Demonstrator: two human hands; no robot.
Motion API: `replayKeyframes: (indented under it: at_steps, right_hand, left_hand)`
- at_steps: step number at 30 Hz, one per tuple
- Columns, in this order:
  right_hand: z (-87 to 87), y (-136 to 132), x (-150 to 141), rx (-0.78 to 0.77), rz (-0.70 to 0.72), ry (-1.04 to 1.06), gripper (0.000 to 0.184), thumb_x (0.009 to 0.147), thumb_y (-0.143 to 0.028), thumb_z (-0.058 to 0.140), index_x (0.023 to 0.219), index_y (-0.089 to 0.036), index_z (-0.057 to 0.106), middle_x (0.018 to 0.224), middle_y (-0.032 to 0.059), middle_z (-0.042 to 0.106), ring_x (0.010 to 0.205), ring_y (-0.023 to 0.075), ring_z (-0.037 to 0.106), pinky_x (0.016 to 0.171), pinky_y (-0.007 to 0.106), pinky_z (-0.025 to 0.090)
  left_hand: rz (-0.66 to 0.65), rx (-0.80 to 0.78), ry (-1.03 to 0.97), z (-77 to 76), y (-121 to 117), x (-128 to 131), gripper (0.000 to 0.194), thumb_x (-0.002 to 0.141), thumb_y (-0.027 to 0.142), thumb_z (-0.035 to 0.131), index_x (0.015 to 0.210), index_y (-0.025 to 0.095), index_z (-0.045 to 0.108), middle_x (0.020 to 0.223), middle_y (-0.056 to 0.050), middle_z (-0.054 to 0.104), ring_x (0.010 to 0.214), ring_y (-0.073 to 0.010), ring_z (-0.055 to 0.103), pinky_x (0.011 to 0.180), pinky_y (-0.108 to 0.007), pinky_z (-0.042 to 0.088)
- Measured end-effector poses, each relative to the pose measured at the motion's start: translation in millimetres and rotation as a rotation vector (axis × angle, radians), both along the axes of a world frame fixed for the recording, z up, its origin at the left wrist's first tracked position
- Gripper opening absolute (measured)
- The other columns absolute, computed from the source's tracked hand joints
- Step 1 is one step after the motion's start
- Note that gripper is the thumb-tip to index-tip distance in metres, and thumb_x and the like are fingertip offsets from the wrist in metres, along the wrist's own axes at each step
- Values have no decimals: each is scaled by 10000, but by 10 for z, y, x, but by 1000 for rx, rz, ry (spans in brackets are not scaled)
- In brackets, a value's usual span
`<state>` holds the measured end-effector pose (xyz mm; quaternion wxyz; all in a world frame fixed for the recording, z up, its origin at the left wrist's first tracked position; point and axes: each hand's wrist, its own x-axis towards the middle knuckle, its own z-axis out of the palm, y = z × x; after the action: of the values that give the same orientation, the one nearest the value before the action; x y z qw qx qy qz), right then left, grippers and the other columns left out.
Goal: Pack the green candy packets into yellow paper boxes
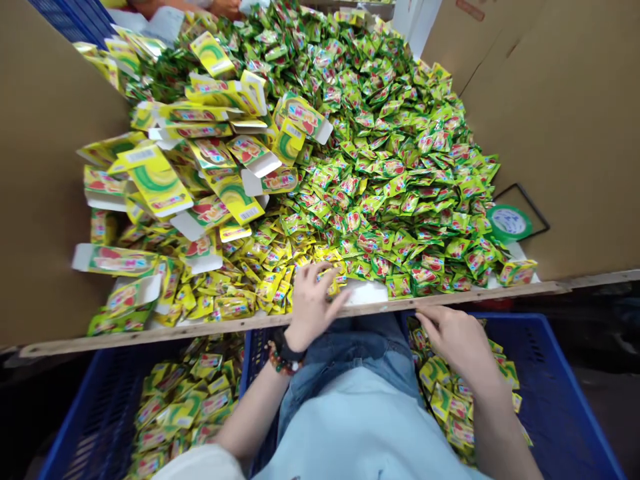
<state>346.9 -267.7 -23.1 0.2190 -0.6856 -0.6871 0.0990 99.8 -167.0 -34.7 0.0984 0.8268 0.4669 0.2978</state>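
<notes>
A big heap of small green and yellow sachets [380,167] covers the table. Flat and half-folded yellow cartons [160,180] lie piled on its left side. My left hand [313,300] rests at the table's front edge with fingers spread over sachets near a bare white patch [367,292]; nothing is gripped. It wears a dark band and a bead bracelet. My right hand [457,340] hangs just below the wooden edge strip [200,328], over the right blue crate [560,393], with its fingers curled downward. What they hold, if anything, is hidden.
Tall cardboard walls [565,120] flank the table left and right. A green tape roll [509,222] lies at the right edge. A second blue crate [100,413] at lower left holds filled packs. Another person's hand [225,7] shows at the far top.
</notes>
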Motion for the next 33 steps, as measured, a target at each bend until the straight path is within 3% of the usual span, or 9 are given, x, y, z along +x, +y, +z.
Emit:
replayKeyframes:
  at_steps: [3, 8, 12, 16, 20, 24, 26, 29, 33]
  right_hand:
    - [-20, 267, 31, 46, -15, -97, 272, 897, -261, 551, 1097, -218, 730, 1011, 124, 753, 937, 280, 692, 786, 381, 543]
    - [-111, 1189, -465, 193, -50, -68, 383, 894, -204, 569, 1267, -131, 614, 1203, 194, 654, 1173, 339, 527, 987, 520, 397]
    - [-129, 1431, -634, 204, -98, 38, 158, 862, -192, 605, 988, -158, 693, 1229, 178, 630, 1278, 383, 433, 1022, 580, 282]
    - [-115, 1222, -659, 132, 154, 646, 125, 878, -304, 590, 923, -210, 658, 936, 56, 699, 1037, 248, 621, 934, 403, 443]
    - [-55, 1063, -782, -3, 150, 1053, 210, 771, -389, 712, 875, -226, 629, 1030, 58, 700, 1035, 227, 645, 812, 315, 526]
    - [-15, 989, -832, -112, 33, 1265, 406, 700, -407, 782, 1030, -240, 615, 760, -7, 719, 716, 191, 692, 668, 313, 564]
    - [-22, 941, -771, -99, -46, 1240, 499, 677, -399, 803, 1110, -225, 627, 703, -17, 707, 648, 181, 674, 613, 304, 560]
    - [-61, 870, -637, -70, -128, 1189, 414, 645, -405, 821, 974, -192, 691, 615, -22, 664, 546, 150, 608, 521, 279, 530]
    - [-80, 780, -567, -19, -113, 1176, 297, 682, -383, 804, 890, -202, 691, 629, -32, 650, 528, 118, 573, 525, 259, 530]
  left_hand:
    - [124, -8, 195, 21, 353, -14, 263, 845, 324, 625, 1064, 191, 681, 1143, -136, 617, 1070, -326, 475, 897, -478, 439]
    - [96, -85, 304, -61, 726, 80, 188, 840, 175, 541, 715, 173, 682, 836, -143, 655, 930, -319, 539, 784, -466, 439]
    - [171, -67, 43, -26, 685, -60, 239, 907, 199, 464, 871, 180, 700, 844, -101, 706, 837, -242, 607, 779, -397, 475]
    - [226, -263, -551, 15, 483, -116, 264, 898, 386, 555, 922, 163, 694, 832, -61, 727, 708, -174, 657, 668, -302, 528]
    - [143, -514, -893, 38, 288, 7, 316, 801, 452, 674, 883, 148, 709, 745, -43, 720, 631, -158, 650, 580, -268, 530]
    - [127, -353, -654, 162, 240, -115, 220, 857, 361, 620, 889, 176, 734, 831, -60, 730, 738, -178, 663, 692, -298, 535]
    - [310, -92, -423, 253, 328, -364, 187, 875, 276, 573, 917, 193, 735, 913, -77, 706, 860, -211, 642, 807, -348, 510]
    - [681, 173, -96, 335, 568, -862, 281, 823, 139, 541, 1039, 189, 713, 1081, -137, 620, 1057, -298, 536, 911, -443, 430]
    - [694, 172, 68, 321, 827, -1307, 238, 805, 116, 533, 906, 195, 734, 1046, -142, 615, 1082, -335, 470, 920, -484, 393]
